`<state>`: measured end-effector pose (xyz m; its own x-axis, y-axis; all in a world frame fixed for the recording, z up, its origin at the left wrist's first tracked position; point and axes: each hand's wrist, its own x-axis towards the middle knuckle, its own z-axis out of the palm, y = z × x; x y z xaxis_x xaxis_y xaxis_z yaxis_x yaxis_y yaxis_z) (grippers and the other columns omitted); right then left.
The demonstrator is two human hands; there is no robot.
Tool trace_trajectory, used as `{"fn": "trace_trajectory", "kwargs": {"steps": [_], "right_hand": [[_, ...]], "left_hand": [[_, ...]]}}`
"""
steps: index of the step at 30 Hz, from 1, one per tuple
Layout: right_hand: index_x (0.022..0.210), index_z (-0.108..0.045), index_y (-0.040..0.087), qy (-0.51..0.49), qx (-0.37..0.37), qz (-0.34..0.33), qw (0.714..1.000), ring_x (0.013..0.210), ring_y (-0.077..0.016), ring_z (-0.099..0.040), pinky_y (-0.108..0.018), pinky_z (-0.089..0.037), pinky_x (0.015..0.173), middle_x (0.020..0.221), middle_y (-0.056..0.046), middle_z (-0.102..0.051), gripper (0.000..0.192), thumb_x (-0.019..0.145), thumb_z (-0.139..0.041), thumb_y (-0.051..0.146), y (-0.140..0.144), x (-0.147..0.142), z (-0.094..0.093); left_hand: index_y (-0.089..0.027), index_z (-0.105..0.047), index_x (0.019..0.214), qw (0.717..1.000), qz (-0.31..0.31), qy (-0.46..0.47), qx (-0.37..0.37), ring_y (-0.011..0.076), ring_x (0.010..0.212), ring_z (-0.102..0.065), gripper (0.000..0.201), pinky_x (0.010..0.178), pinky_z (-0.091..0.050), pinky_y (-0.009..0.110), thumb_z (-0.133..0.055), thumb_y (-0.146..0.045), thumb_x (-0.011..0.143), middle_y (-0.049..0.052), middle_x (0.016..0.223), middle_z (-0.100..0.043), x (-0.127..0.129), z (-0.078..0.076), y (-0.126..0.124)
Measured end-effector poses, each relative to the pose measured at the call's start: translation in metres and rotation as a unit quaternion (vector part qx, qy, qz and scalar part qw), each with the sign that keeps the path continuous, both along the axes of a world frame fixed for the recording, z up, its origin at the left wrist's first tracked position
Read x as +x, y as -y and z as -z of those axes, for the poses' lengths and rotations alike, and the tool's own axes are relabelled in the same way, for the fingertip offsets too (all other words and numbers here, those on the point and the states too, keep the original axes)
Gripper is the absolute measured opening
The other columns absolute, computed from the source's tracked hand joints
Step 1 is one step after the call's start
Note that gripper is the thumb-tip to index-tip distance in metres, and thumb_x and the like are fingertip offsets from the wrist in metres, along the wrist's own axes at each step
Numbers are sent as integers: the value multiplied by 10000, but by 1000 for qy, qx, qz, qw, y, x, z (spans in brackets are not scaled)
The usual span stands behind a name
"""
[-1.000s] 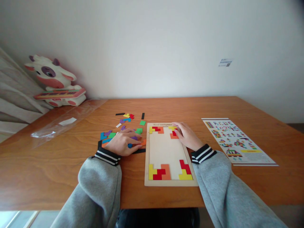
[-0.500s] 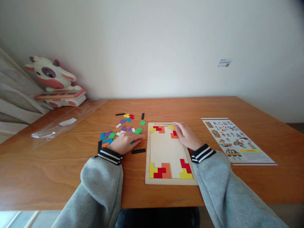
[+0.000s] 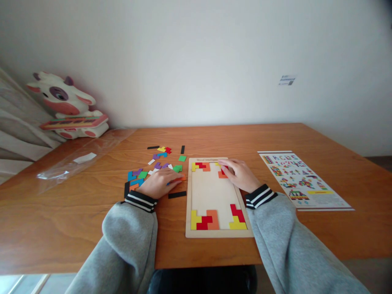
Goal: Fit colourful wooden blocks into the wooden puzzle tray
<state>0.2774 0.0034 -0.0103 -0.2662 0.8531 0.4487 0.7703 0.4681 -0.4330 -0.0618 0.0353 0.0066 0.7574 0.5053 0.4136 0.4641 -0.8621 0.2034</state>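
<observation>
My left hand (image 3: pixel 160 183) rests palm down among loose flat puzzle pieces left of the board. Its thumb and fingertips close on an orange puzzle piece (image 3: pixel 183 177). My right hand (image 3: pixel 240 173) lies over the top right corner of the wooden puzzle board (image 3: pixel 211 185), fingers stretched and thumb apart. Under its fingertips are a yellow piece (image 3: pixel 217 164) and a red piece (image 3: pixel 224 170), both partly hidden; an orange piece (image 3: pixel 222 175) adjoins them. Yellow, red and orange pieces fill the board's top left and bottom left corners; red and yellow ones sit bottom right.
Several loose pieces, including a green square (image 3: pixel 182 158) and a black bar (image 3: pixel 177 195), lie left of the board. A printed pattern sheet (image 3: pixel 303 179) lies to the right. Farther left are a clear plastic bag (image 3: pixel 82 159) and a cow-shaped toy keyboard (image 3: pixel 70 106).
My right hand has shifted slightly left over the corner pieces, covering more of the yellow one. The left hand stays at the orange piece. The whole view has moved a little.
</observation>
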Motion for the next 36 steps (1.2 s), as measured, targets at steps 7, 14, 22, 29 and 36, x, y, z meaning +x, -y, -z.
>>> {"fn": "trace_trajectory", "kwargs": {"steps": [7, 14, 22, 29, 36], "right_hand": [[1227, -643, 221, 14, 9, 31, 999, 1067, -281, -686, -481, -511, 981, 1126, -93, -751, 329, 913, -586, 301, 1, 2, -2], [1257, -616, 224, 14, 11, -4, 1000, 1152, -302, -619, -509, -467, 1022, 1238, -112, -683, 486, 831, -718, 435, 4, -1, -3], [1251, -614, 229, -10, 11, -5, 1000, 1151, -308, -602, -515, -463, 1024, 1217, -116, -670, 471, 846, -693, 458, 4, -2, -3], [1260, -605, 223, -22, 12, -6, 1000, 1153, -301, -596, -511, -462, 1020, 1214, -118, -666, 461, 871, -663, 462, 4, -3, -2], [1215, -630, 236, -66, 18, 0, 998, 1145, -289, -609, -504, -463, 1026, 1197, -107, -680, 404, 883, -646, 465, 4, -5, -3]], "left_hand": [[-209, -725, 1045, 1000, 3, -7, 16, 172, 915, -719, 224, 866, -575, 297, -520, -288, 998, 44, 980, -768, -2, 1, 0], [-210, -723, 1054, 1000, 4, 11, -6, 171, 935, -715, 204, 897, -572, 315, -542, -276, 987, 49, 992, -763, 1, 1, 1], [-220, -676, 1191, 1000, -2, 7, -1, 232, 1091, -638, 277, 1018, -504, 443, -622, -331, 943, 78, 1172, -719, 6, 7, -1], [-199, -690, 1164, 998, -35, 29, -42, 214, 952, -647, 276, 863, -565, 370, -633, -338, 933, 77, 988, -727, 12, 12, -1], [-197, -683, 1124, 995, -28, 80, -57, 209, 931, -658, 248, 886, -546, 390, -630, -350, 936, 67, 986, -735, 18, 3, 5]]}}
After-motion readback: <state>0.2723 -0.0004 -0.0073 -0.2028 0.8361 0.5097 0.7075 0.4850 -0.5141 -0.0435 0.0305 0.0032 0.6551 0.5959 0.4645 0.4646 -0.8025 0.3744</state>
